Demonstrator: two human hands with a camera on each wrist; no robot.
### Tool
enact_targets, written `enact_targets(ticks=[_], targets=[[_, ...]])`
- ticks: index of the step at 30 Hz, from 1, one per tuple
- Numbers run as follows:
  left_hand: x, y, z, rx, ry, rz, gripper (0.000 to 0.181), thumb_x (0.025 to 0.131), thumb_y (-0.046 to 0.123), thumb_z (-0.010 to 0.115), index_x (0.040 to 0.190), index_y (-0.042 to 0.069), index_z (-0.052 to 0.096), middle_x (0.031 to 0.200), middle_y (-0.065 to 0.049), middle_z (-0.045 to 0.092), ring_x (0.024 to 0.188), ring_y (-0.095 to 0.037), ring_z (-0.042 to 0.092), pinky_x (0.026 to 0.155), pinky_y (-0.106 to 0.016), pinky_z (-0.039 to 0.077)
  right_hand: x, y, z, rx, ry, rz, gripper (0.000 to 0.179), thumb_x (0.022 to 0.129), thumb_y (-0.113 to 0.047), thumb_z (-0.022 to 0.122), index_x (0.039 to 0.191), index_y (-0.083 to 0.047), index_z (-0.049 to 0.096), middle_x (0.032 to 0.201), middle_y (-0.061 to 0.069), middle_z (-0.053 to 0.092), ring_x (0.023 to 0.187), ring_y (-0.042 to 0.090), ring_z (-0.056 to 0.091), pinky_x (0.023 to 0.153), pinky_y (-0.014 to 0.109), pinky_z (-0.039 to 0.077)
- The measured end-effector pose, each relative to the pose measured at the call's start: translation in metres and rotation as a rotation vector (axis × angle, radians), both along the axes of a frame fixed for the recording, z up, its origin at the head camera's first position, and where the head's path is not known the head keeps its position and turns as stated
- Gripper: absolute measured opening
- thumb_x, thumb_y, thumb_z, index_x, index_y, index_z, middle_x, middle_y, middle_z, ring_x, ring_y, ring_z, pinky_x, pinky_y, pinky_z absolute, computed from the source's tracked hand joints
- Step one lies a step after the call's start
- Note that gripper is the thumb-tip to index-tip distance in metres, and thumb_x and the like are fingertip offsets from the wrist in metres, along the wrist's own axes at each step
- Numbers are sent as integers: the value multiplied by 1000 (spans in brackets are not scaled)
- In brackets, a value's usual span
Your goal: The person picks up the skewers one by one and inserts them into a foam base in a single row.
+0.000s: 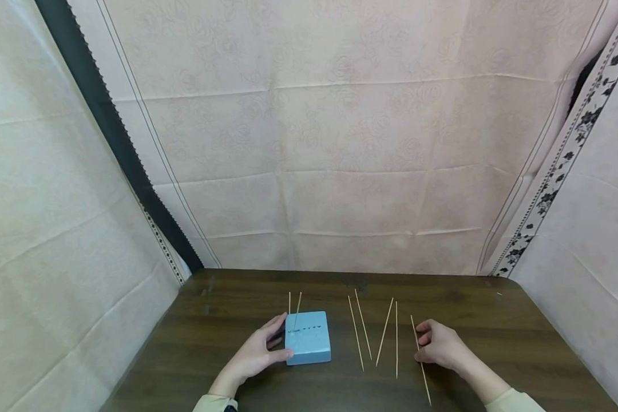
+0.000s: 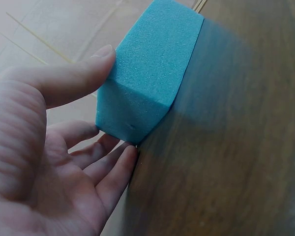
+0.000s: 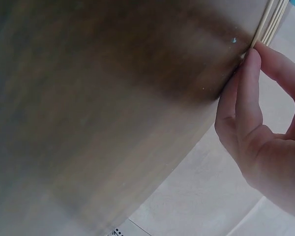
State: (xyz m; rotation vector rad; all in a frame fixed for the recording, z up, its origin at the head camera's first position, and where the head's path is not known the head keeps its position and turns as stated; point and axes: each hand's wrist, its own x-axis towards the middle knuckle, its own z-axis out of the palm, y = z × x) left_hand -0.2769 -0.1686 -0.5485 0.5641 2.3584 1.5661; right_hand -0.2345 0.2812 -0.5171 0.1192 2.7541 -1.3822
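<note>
A blue foam block (image 1: 307,340) with small dark marks on its top lies on the table. My left hand (image 1: 260,349) holds its left side, the thumb at the near corner and the fingers around the far side, as the left wrist view also shows. Two thin wooden skewers (image 1: 299,302) rise from the block's back left part. To the right, my right hand (image 1: 440,346) pinches another skewer (image 1: 426,383) between thumb and fingertips, low over the table. In the right wrist view the fingertips meet around this skewer (image 3: 263,22).
Between the hands, several loose skewers (image 1: 356,333) lie on the dark wooden table (image 1: 237,292). Pale patterned cloth (image 1: 340,171) hangs behind the table, with more cloth at the left and right sides.
</note>
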Motion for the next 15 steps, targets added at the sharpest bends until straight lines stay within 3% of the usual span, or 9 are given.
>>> enact_targets(ticks=[15], targets=[[0, 0, 0, -3, 1, 4, 96, 93, 24, 86, 168, 2, 30, 173, -28, 22, 155, -46, 33, 119, -57, 42, 0, -1, 0, 33, 10, -11, 58, 62, 8, 78, 118, 8, 63, 93, 10, 63, 79, 20, 61, 64, 32, 61]])
